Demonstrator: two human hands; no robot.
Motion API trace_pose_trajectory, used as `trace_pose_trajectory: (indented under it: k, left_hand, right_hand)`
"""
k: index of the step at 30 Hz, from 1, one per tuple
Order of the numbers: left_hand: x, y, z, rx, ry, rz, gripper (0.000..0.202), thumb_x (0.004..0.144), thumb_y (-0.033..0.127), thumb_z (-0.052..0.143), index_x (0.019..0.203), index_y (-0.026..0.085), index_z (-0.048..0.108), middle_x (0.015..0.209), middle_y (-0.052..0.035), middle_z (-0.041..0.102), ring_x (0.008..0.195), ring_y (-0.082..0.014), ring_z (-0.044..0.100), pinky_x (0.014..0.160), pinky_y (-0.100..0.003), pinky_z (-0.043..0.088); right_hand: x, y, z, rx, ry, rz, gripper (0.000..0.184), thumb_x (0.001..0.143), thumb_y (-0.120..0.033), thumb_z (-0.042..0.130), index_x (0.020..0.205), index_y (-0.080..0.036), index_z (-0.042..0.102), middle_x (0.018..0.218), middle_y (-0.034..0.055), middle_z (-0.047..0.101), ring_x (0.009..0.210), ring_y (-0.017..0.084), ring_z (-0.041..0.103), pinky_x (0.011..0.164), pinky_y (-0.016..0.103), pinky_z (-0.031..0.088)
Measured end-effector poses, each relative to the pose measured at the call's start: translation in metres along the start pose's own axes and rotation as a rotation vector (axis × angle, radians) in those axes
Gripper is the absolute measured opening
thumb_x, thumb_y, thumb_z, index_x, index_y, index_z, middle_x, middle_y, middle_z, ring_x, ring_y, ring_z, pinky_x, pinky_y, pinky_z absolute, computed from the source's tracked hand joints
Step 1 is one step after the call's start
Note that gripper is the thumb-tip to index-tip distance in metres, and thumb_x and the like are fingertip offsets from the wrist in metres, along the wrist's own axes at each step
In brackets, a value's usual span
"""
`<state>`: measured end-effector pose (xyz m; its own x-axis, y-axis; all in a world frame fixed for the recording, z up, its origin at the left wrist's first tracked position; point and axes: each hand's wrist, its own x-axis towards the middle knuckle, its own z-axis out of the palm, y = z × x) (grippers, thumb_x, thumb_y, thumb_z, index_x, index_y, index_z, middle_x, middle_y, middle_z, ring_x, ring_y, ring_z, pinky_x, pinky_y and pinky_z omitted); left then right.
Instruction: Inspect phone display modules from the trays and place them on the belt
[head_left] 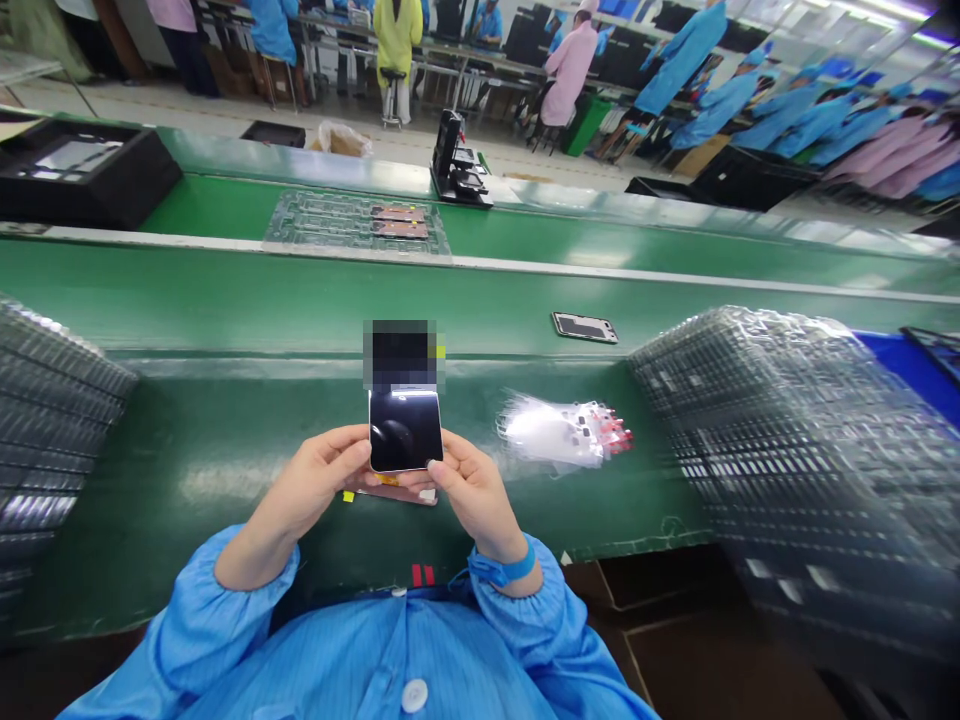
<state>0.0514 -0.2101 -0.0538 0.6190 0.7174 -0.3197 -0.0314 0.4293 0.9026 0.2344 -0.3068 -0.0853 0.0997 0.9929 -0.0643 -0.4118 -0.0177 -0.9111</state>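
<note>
Both my hands hold a glossy black phone screen panel (406, 431) upright by its lower edges, above the green workbench (225, 300). My left hand (315, 480) grips its left side, and my right hand (472, 490) pinches its lower right corner. Under my hands lies a flat copper-coloured panel (397, 494), mostly hidden, with a small yellow tag (348, 496) beside it. Just above the held panel, a pixelated patch (401, 355) hides whatever lies there.
Tall stacks of clear plastic trays stand at right (780, 440) and left (52, 420). A bundle of clear film sheets (562, 430) lies right of my hands, and a dark phone part (585, 327) sits beyond. A conveyor carries a tray (356, 225) of panels; co-workers in blue and pink sit farther off.
</note>
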Motion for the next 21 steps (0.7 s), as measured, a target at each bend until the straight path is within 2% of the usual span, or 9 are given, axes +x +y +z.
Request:
trace_pose_trajectory:
  k: [3, 7, 11, 17, 21]
  left_hand:
    - [-0.002, 0.002, 0.003, 0.159, -0.002, 0.044, 0.028, 0.074, 0.042, 0.083, 0.088, 0.018, 0.080, 0.086, -0.0049, 0.077, 0.078, -0.0183, 0.070, 0.072, -0.026, 0.057]
    - [-0.004, 0.000, 0.002, 0.342, 0.086, 0.121, 0.021, 0.078, 0.040, 0.077, 0.078, 0.018, 0.078, 0.079, -0.0036, 0.075, 0.074, -0.0180, 0.067, 0.068, -0.025, 0.053]
    - [-0.004, -0.007, 0.000, 0.355, 0.116, 0.135, 0.024, 0.079, 0.042, 0.075, 0.077, 0.018, 0.075, 0.075, -0.0024, 0.073, 0.071, -0.0175, 0.066, 0.067, -0.025, 0.053]
    - [-0.005, -0.010, 0.007, 0.401, 0.179, 0.150, 0.028, 0.080, 0.046, 0.072, 0.078, 0.018, 0.071, 0.069, -0.0007, 0.069, 0.066, -0.0165, 0.064, 0.064, -0.024, 0.051]
    - [-0.006, -0.009, 0.006, 0.416, 0.161, 0.135, 0.031, 0.081, 0.047, 0.072, 0.072, 0.018, 0.069, 0.066, -0.0013, 0.067, 0.064, -0.0168, 0.062, 0.062, -0.024, 0.047]
  right_hand:
    - [0.000, 0.000, 0.001, -0.015, 0.012, -0.029, 0.044, 0.090, -0.044, 0.071, 0.128, -0.022, 0.063, 0.091, 0.0042, 0.080, 0.084, 0.023, 0.079, 0.075, 0.037, 0.065]
    - [-0.001, -0.004, 0.001, -0.065, -0.034, -0.057, 0.046, 0.093, -0.045, 0.067, 0.133, -0.024, 0.059, 0.093, 0.0033, 0.079, 0.086, 0.023, 0.078, 0.079, 0.038, 0.064]
    - [0.000, -0.005, 0.002, -0.171, -0.016, -0.086, 0.041, 0.095, -0.048, 0.062, 0.128, -0.023, 0.062, 0.095, 0.0045, 0.079, 0.092, 0.025, 0.077, 0.083, 0.041, 0.063]
    - [0.000, 0.000, 0.013, -0.146, 0.112, -0.108, 0.043, 0.095, -0.051, 0.060, 0.124, -0.020, 0.062, 0.070, 0.0016, 0.076, 0.068, 0.024, 0.077, 0.064, 0.037, 0.064]
    - [-0.001, 0.004, 0.015, -0.073, 0.148, -0.074, 0.041, 0.095, -0.052, 0.060, 0.120, -0.020, 0.066, 0.064, 0.0014, 0.074, 0.068, 0.025, 0.077, 0.065, 0.037, 0.063]
